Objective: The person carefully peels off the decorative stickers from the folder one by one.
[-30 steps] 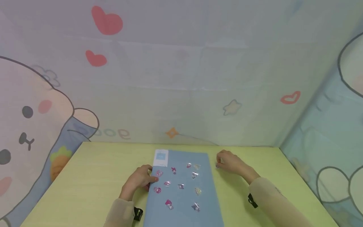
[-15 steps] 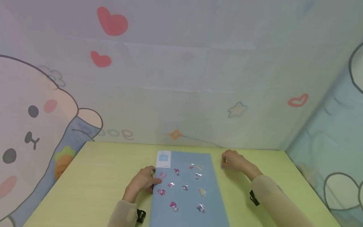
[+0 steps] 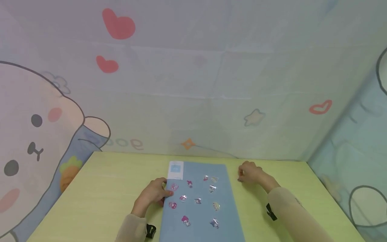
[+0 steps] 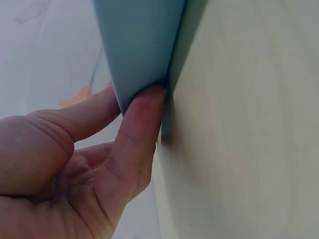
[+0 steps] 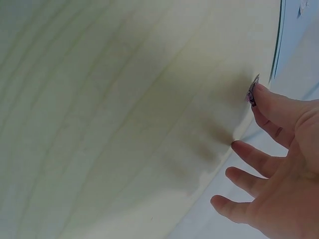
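A light blue folder or booklet [image 3: 199, 215] lies on the table, dotted with several small, shiny cartoon stickers, among them a pink-and-white sticker [image 3: 185, 220]. A white label [image 3: 175, 170] covers its far left corner. At the left edge my left hand [image 3: 153, 192] pinches the blue cover between thumb and fingers; the left wrist view shows the cover [image 4: 142, 45] lifted off a second blue layer. Just right of the folder, low over the table, my right hand [image 3: 250, 173] pinches a small purplish sticker [image 5: 253, 91] between thumb and index finger. Its other fingers are spread.
The pale yellow-green table [image 3: 115, 188] ends at a cloth backdrop [image 3: 193, 84] printed with hearts and cartoon animals. More cloth hangs along both sides. A black strap [image 3: 150, 231] shows by the left sleeve and another black strap [image 3: 271, 212] by the right.
The head view has swung slightly, so everything sits farther right. My left hand keeps its grip on the cover. My right hand stays beside the folder, and the sticker in its fingers shows a little less.
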Demonstrator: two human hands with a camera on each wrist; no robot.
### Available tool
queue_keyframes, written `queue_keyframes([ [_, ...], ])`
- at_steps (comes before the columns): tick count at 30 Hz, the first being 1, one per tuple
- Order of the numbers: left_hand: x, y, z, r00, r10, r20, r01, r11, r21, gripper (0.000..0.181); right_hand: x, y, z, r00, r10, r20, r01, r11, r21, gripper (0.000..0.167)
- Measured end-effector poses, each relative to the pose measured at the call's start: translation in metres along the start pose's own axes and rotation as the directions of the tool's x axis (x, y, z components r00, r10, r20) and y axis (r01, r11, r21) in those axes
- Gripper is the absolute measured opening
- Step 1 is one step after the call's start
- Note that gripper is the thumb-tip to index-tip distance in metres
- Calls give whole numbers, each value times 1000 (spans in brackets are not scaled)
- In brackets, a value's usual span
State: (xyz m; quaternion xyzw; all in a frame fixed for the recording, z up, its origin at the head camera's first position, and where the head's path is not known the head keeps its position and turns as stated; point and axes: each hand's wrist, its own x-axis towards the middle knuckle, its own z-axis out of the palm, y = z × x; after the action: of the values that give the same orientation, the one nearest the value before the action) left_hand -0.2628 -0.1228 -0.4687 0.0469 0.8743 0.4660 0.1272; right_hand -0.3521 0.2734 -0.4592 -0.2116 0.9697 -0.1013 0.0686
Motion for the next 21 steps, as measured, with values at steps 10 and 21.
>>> queue_keyframes([
  [10, 1, -1, 0, 1000, 16, 3, -16, 1000, 26, 48, -7, -7, -3, 998, 24, -54, -23, 1000, 5, 11],
  [21, 0, -1, -3, 999, 51, -7, -50, 995, 81, 49, 4, -55, -15, 987, -70, -143, 70, 998, -7, 17],
])
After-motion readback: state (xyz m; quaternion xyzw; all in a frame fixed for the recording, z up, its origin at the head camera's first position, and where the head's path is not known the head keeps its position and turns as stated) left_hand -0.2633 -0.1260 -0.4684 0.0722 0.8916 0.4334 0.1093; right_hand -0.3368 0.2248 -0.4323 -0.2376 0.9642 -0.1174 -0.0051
